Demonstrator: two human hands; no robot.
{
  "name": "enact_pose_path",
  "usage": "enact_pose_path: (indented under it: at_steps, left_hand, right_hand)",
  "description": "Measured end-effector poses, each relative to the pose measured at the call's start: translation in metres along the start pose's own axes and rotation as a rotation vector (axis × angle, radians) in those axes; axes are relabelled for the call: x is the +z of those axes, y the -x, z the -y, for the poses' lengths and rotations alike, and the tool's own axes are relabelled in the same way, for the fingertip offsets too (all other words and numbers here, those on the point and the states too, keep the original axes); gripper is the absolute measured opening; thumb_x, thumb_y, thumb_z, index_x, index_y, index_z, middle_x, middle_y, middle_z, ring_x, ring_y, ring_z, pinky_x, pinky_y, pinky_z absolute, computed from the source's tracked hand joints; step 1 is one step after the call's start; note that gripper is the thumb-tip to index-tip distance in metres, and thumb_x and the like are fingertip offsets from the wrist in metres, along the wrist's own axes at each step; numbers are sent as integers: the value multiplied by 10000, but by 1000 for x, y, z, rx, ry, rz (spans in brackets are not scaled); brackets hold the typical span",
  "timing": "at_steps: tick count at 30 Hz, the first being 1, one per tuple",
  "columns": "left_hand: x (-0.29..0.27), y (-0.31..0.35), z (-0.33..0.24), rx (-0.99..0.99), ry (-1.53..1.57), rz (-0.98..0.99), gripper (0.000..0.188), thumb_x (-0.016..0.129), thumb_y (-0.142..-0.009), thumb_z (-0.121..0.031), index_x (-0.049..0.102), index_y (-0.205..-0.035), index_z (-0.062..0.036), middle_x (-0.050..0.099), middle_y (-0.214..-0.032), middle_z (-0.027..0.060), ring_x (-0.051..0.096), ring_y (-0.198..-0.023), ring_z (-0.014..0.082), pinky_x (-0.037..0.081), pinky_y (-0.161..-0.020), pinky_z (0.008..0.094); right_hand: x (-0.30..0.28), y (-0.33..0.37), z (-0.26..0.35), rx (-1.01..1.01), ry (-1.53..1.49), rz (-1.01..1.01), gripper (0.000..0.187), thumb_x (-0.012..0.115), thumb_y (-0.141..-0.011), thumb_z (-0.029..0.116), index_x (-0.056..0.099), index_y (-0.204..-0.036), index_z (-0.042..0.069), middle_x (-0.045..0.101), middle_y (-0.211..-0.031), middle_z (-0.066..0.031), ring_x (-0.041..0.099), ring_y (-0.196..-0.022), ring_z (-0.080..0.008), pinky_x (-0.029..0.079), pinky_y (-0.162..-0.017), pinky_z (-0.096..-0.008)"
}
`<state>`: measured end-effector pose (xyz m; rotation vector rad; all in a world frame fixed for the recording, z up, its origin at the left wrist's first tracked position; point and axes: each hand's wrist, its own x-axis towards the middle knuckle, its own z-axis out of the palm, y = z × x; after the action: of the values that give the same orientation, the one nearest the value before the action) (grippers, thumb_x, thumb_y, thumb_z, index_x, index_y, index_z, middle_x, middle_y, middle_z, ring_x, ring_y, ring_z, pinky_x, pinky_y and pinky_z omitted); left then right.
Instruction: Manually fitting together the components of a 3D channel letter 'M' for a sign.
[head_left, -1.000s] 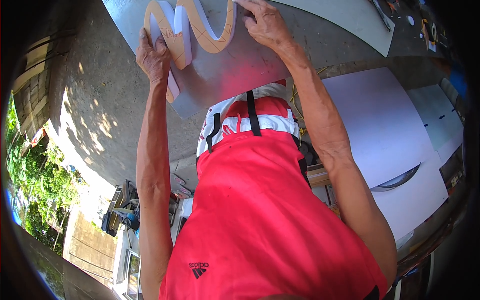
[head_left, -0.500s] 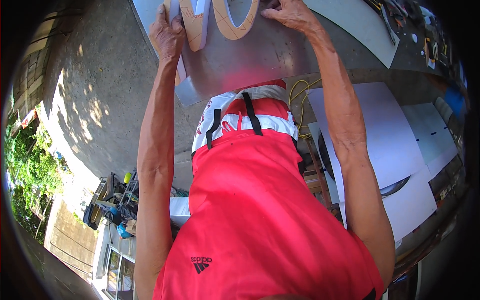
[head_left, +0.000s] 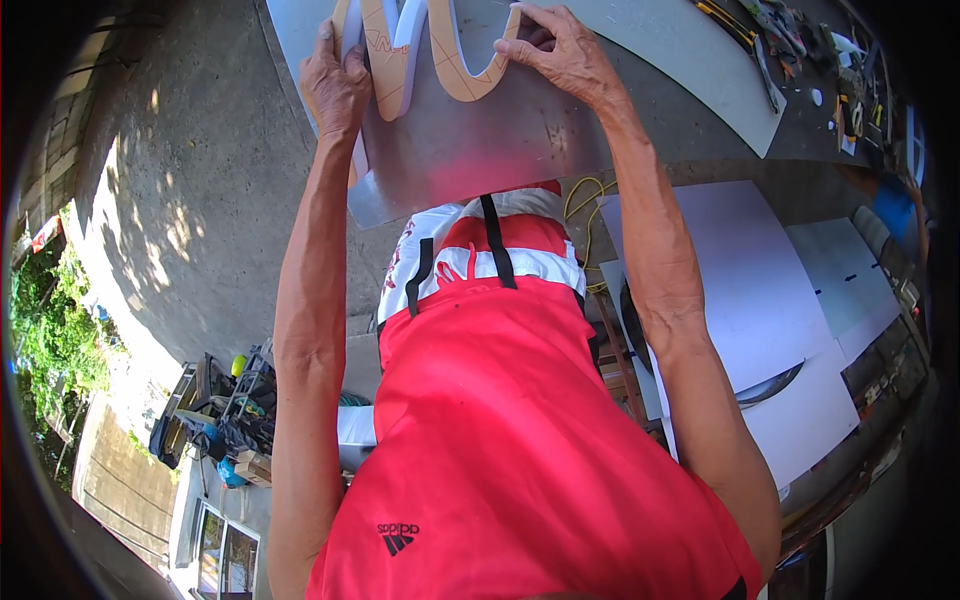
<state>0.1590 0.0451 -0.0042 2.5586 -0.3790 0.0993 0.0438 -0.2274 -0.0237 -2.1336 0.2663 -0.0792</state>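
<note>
At the top of the view, a thick letter-shaped cut-out (head_left: 390, 88) with a tan face, red lines and white sides lies over a shiny metal sheet (head_left: 480, 150). Its upper part runs out of view. My left hand (head_left: 335, 88) is closed on the cut-out's left side, thumb on the near side and fingers beyond. A curved, U-like part of the lettering (head_left: 465, 82) lies to the right; whether it joins the rest is hidden. My right hand (head_left: 568, 58) pinches the right end of that curve between thumb and forefinger.
A pale sheet (head_left: 690, 60) and scattered hand tools (head_left: 850, 110) lie on the dark worktop at the upper right. Large white panels (head_left: 740, 280) lean at the right, by a yellow cord (head_left: 575, 205). Cluttered gear (head_left: 225, 410) stands at the lower left.
The right hand has shifted left and its thumb and forefinger now meet the curve's right end. The left hand keeps its hold. The lettering appears slightly lower in view.
</note>
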Motion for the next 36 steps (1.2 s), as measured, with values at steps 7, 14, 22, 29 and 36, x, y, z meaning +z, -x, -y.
enact_pose_path:
  at_steps: [7, 14, 22, 29, 36]
  left_hand:
    - [-3, 1, -5, -62, 12, 10, 477, 662, -895, -148, 578, -1359, -72, 678, -963, 206, 610, -929, 366, 500, -854, 436]
    - [-3, 5, -1, -135, 13, -24, 489, 655, -884, -117, 577, -1365, -72, 682, -950, 186, 600, -953, 350, 505, -871, 434]
    - [-16, 2, -13, -167, 73, 10, 487, 655, -888, -83, 580, -1370, -85, 697, -993, 145, 590, -946, 322, 512, -849, 410]
    - [-17, 1, -9, -147, 97, -10, 498, 669, -887, -55, 582, -1377, -80, 705, -1110, 115, 592, -960, 304, 512, -870, 391]
    - [-17, -1, -10, -150, 90, -4, 515, 676, -879, -41, 580, -1383, -84, 705, -1116, 113, 597, -964, 305, 510, -872, 389]
  right_hand:
    - [-8, -2, 11, 100, -64, 33, 732, 824, -759, 553, 671, -1256, 38, 635, -1078, -114, 679, -910, -220, 569, -849, -343]
    - [-9, -4, 34, 344, -225, -67, 591, 817, -824, 394, 679, -1174, -61, 735, -1014, -134, 711, -916, -195, 578, -825, -308]
    - [9, -4, 64, 485, -232, -239, 503, 822, -835, 213, 657, -1169, -125, 740, -1016, -183, 729, -906, -197, 587, -829, -296]
    - [9, -12, 79, 580, -277, -223, 456, 803, -846, 145, 653, -1179, -129, 735, -1024, -176, 719, -921, -178, 573, -860, -292]
    - [4, -19, 83, 636, -253, -157, 418, 776, -851, 109, 661, -1185, -116, 737, -1011, -163, 717, -920, -176, 574, -850, -289]
